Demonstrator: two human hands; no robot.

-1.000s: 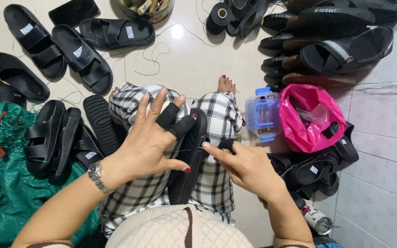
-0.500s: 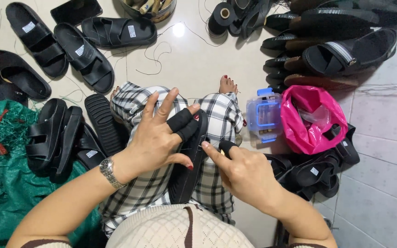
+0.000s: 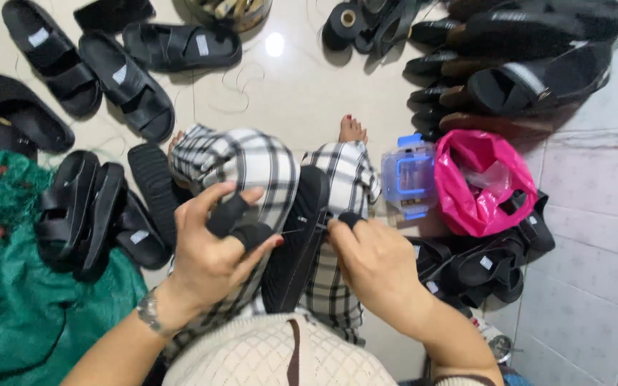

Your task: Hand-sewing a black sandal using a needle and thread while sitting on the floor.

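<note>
A person sits on the pale tiled floor [image 3: 309,93] in checked black-and-white trousers [image 3: 252,168], with a black platform sandal [image 3: 296,239] lying across the lap, sole edge up, between the two hands. The left hand [image 3: 212,250] is half spread: thumb and a fingertip pinch what looks like a needle or thread end beside the sandal, and two fingers wear black fabric guards [image 3: 232,221]. The right hand [image 3: 377,261] is curled, its thumb and forefinger pressed together on the sandal's edge; a black guard caps one fingertip.

Around the person lie more black strapped sandals [image 3: 119,78], a stacked pile of them [image 3: 516,78], a green mesh sack [image 3: 23,314], a pink plastic bag [image 3: 477,179] and a clear blue-lidded plastic box [image 3: 409,175].

The risk, as I judge it, is a pricked bare finger if the needle slips off the stiff sole, or the sandal sliding off the lap because neither hand grips it firmly.
</note>
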